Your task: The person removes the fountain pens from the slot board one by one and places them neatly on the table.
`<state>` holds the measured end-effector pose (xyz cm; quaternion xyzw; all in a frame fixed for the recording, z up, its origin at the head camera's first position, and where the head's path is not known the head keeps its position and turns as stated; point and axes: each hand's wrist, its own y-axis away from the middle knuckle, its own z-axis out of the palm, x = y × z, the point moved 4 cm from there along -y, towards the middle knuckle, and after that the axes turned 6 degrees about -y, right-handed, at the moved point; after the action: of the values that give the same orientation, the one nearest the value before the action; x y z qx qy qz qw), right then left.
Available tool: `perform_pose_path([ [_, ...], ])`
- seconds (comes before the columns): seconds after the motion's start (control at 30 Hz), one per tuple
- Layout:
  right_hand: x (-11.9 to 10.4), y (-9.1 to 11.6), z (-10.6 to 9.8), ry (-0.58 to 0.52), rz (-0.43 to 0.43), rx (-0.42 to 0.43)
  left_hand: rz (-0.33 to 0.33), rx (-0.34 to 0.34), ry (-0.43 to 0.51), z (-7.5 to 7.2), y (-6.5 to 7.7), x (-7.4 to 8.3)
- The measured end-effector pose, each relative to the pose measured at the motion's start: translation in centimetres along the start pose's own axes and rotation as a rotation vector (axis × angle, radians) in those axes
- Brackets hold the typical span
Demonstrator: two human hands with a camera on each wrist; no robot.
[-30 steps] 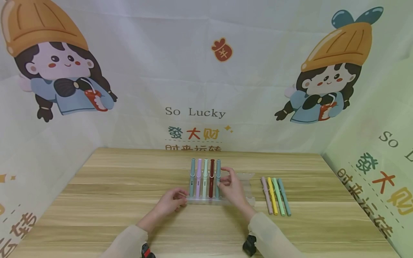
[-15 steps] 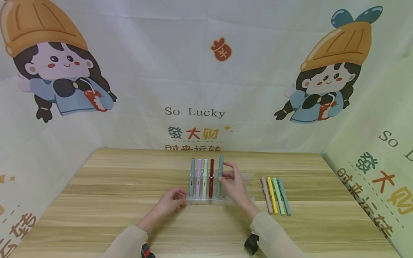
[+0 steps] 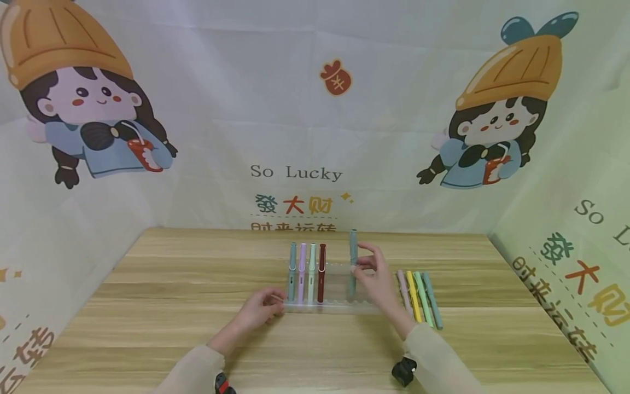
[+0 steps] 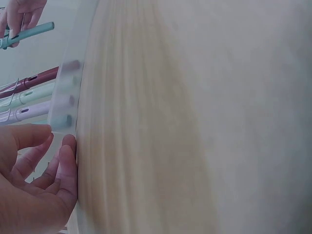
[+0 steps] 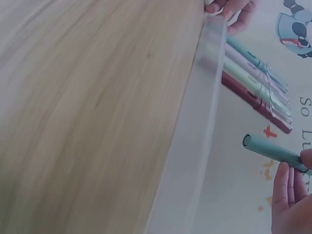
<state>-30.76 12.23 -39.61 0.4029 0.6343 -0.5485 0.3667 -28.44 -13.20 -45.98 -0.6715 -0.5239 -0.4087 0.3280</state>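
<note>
1. Head: right hand (image 3: 381, 282) pinches teal pen (image 3: 353, 249) over rack (image 3: 339, 308), right of racked pens (image 3: 312, 282). Left hand (image 3: 263, 303) at rack's left end. Four loose pens (image 3: 414, 295) on table (image 3: 197, 284), right.
2. Left wrist: left hand bent at rack corner; can't tell if gripping.
3. Right wrist: teal pen held, apart from racked pens.

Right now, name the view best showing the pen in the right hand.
The head view: the teal pen shows end to end, though small and partly covered by the right hand. The right wrist view shows one end closer; the left wrist view crops it at the edge.
</note>
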Motion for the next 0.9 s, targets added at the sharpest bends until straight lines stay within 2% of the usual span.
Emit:
perform_pose_path([
  [0.13,0.2,0.4,-1.3,0.097,-0.004,0.026,-0.006,0.002,0.006,0.0,0.1,0.0],
  [0.27,0.2,0.7,-2.5,0.136,0.007,0.043,-0.015,0.004,0.012,0.0,0.1,0.0],
  [0.7,0.2,1.3,-6.0,0.128,0.096,0.046,-0.007,0.0,0.012,0.1,-0.1,-0.5],
  [0.9,0.6,1.2,-7.6,0.14,0.049,0.084,-0.002,-0.004,0.008,0.0,0.1,-0.1],
])
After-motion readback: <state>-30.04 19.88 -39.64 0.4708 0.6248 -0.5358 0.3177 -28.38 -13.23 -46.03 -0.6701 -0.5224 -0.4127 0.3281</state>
